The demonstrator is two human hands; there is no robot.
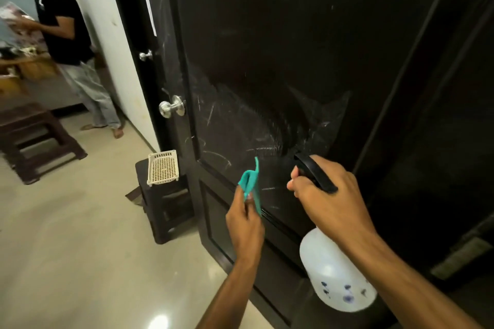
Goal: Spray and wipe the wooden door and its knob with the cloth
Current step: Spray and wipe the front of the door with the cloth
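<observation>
The dark wooden door fills the centre and right of the frame, with pale streaks across its middle panel. Its metal knob sits at centre left, on the door's edge. The right hand, lower centre right, grips the black trigger head of a white spray bottle, nozzle close to the panel. The left hand, just left of it, pinches a folded teal cloth held near the door. A second person stands at upper left.
</observation>
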